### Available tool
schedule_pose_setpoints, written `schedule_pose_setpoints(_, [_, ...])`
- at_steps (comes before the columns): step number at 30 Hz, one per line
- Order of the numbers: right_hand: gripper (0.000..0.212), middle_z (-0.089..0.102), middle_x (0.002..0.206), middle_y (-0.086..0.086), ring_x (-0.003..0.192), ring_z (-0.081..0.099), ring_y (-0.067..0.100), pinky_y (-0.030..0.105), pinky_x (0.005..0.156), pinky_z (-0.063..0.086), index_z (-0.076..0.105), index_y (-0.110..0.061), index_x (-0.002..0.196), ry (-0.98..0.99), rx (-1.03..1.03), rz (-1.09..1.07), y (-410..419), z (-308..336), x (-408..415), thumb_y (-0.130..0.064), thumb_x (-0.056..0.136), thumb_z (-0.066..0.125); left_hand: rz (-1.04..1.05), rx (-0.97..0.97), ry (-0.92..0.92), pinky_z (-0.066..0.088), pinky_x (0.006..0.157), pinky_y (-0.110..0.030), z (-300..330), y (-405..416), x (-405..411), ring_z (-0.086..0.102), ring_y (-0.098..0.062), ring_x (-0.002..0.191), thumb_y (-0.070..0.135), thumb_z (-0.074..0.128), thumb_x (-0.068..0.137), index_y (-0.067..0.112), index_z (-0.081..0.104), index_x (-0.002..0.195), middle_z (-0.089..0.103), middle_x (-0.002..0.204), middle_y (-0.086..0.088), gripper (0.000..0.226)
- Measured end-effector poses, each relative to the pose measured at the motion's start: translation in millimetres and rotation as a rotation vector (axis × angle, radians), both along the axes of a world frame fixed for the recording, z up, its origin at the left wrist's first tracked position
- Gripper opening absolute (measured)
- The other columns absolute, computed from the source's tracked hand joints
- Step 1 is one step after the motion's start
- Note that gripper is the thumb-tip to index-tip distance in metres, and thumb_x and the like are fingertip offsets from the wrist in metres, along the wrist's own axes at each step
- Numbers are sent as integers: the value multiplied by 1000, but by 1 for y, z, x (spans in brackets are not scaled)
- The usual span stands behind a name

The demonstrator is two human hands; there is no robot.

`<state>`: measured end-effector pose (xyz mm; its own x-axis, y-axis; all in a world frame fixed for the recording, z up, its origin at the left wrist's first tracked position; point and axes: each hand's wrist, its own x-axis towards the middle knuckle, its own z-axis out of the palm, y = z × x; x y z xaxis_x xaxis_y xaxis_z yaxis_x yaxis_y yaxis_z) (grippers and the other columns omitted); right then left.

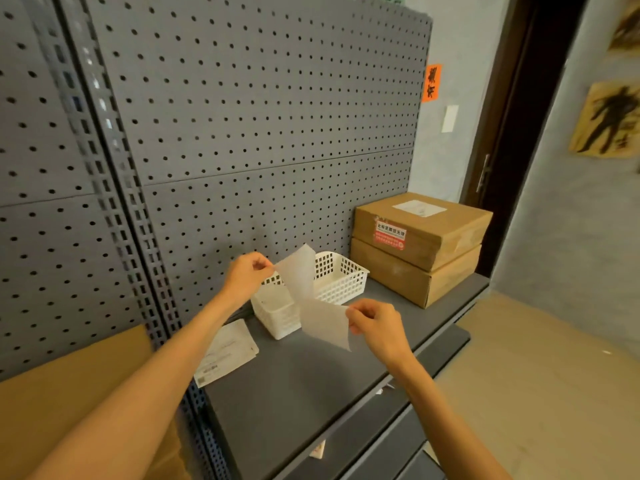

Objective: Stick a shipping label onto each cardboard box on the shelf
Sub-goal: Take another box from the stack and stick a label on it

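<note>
The top box (420,225) has a white label (419,207) on its lid and a red and white sticker (390,235) on its side; the writing is too small to read. It sits on a second box (414,275) at the right end of the gray shelf (311,375). The left hand (246,273) pinches one thin white sheet (298,271). The right hand (375,323) pinches another sheet (325,323). Both sheets hang over a white basket (341,277). A printed paper (227,351) lies on the shelf under the left arm. An orange sign (432,83) hangs on the wall.

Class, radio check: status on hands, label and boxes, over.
Left hand and right hand pinching label sheets, peeling apart. Two stacked cardboard boxes on shelf, top one labelled. White basket between.
</note>
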<state>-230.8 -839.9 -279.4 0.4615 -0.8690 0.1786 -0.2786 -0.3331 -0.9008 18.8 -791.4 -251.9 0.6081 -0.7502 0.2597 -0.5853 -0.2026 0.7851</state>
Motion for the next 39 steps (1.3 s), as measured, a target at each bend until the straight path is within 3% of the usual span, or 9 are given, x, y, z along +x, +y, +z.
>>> schedule_pose_setpoints(6, [19,65,64,-3,61,58,5,18,60,45,71,-6,77,8,12,-16,-16,1,-5,-12,89,58,138,74,-68,41,73,-25,-22,-20,4,56,-13,83,15,64,88,8,67,85,64,85,-1,8])
schedule_pose_setpoints(12, [18,70,75,5,72,64,20,38,72,53,72,-9,78,-7,10,-15,-24,2,-5,-13,89,58,177,108,-51,41,67,-28,-24,-26,4,56,-17,79,27,65,87,8,63,83,61,82,-3,19])
schedule_pose_setpoints(18, [19,70,75,1,69,62,12,36,71,53,72,-12,77,-20,23,-4,-29,3,3,-14,89,58,194,119,-50,39,55,-22,-26,-18,8,55,-16,77,24,65,88,8,62,84,61,82,-3,17])
schedule_pose_setpoints(23, [18,70,74,3,68,61,14,31,63,48,72,-7,76,-72,1,13,-25,13,16,-12,88,58,176,57,-52,42,71,-26,-14,2,4,57,-15,85,25,64,89,10,65,88,63,87,-1,16])
schedule_pose_setpoints(27, [19,68,69,10,60,56,10,19,56,43,69,-1,75,-145,-45,35,-13,29,35,-10,88,57,90,-26,123,50,75,-30,8,32,-8,60,-15,79,25,61,90,12,64,82,68,83,-4,16])
schedule_pose_setpoints(30, [19,66,71,13,61,55,12,25,58,45,68,-1,75,-201,-73,63,2,39,56,-10,88,56,8,-28,278,50,69,-22,26,62,-22,59,-12,72,27,55,94,8,65,85,68,81,-4,23])
schedule_pose_setpoints(34, [18,64,67,4,62,54,11,26,60,43,68,-12,75,-210,-146,164,34,42,83,-14,89,57,-18,-90,507,54,71,-25,37,100,-35,63,-14,72,38,51,95,5,65,92,69,81,-6,36])
schedule_pose_setpoints(39, [18,59,63,-12,60,52,-1,10,57,37,66,-17,74,-163,-295,367,81,34,107,-15,91,60,64,-186,685,57,76,-28,34,135,-32,70,-23,87,45,59,88,2,65,101,72,94,-12,45])
